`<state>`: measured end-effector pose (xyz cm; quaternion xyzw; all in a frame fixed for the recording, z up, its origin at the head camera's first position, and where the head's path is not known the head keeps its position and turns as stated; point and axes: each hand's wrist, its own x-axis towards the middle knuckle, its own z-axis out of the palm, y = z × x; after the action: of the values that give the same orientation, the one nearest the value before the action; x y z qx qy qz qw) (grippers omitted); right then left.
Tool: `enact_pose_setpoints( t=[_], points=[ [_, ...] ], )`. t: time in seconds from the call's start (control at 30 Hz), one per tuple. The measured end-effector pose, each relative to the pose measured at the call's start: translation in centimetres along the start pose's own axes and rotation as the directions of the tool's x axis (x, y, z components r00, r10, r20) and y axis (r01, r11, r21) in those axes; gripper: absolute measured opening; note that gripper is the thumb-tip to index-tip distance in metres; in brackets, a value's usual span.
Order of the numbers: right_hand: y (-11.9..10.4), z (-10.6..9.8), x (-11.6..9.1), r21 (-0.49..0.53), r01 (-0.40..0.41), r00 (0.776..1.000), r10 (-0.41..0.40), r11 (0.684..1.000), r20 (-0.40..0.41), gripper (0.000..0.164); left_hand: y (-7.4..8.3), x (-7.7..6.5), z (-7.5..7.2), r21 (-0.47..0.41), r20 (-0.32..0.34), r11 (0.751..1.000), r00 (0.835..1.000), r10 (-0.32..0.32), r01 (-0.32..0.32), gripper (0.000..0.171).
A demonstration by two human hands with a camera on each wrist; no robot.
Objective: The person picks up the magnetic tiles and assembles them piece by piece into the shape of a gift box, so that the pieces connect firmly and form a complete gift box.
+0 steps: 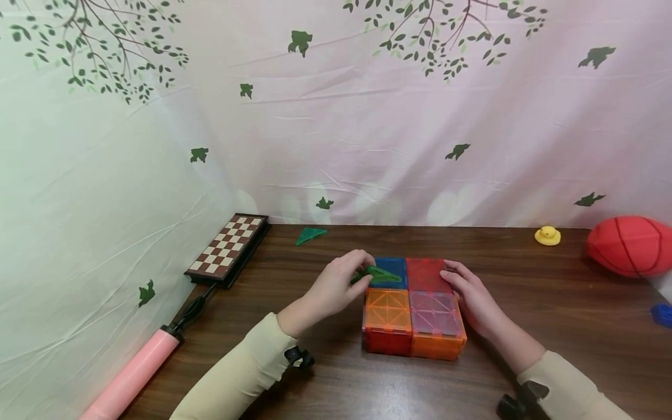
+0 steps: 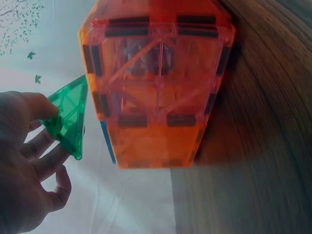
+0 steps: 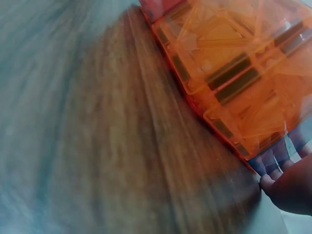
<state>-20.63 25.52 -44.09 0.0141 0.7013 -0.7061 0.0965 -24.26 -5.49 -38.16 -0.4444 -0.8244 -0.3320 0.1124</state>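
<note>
In the head view my left hand (image 1: 336, 283) pinches a green triangular magnetic tile (image 1: 383, 274) between thumb and fingers, over the blue top square at the back left of a low box of translucent magnetic tiles (image 1: 388, 341). The left wrist view also has the green triangle (image 2: 70, 117) held beside the box (image 2: 151, 146). The box's other top squares are red, orange and purple. My right hand (image 1: 475, 297) rests against the box's back right corner, with extended fingers touching its side. At the lower right of the right wrist view, part of this hand (image 3: 292, 187) meets the corner.
Another green triangle (image 1: 310, 235) lies behind the box. On the left are a checkered board (image 1: 228, 245) and a pink pump (image 1: 136, 373). A yellow duck (image 1: 548, 235), red ball (image 1: 630, 246) and blue object (image 1: 662, 315) stand at the right. A hanging cloth backs the wooden table (image 1: 399, 388).
</note>
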Motion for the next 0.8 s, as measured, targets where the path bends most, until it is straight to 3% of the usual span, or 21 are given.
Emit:
enact_pose_setpoints(
  t=[0.2, 0.57, 0.67, 0.8],
  points=[
    [0.0, -0.1, 0.1, 0.004, 0.016, 1.0, -0.016, 1.0, 0.001, 0.068, 0.4, 0.5, 0.7, 0.007, 0.032, 0.999, 0.999, 0.033, -0.033, 0.019],
    [0.1, -0.1, 0.1, 0.022, 0.007, 1.0, -0.007, 1.0, 0.008, 0.069, 0.5, 0.6, 1.8, 0.034, 0.047, 0.999, 0.999, 0.009, -0.011, 0.019],
    [0.1, -0.1, 0.1, 0.028, 0.007, 1.0, -0.007, 1.0, 0.006, 0.069, 0.4, 0.6, 1.7, -0.009, 0.055, 1.0, 0.998, -0.02, 0.02, 0.019],
    [0.2, -0.2, 0.1, 0.034, 0.009, 1.0, -0.009, 0.999, 0.007, 0.069, -0.3, 0.7, 1.4, -0.114, 0.052, 0.988, 0.993, -0.103, 0.109, 0.016]
  ],
)
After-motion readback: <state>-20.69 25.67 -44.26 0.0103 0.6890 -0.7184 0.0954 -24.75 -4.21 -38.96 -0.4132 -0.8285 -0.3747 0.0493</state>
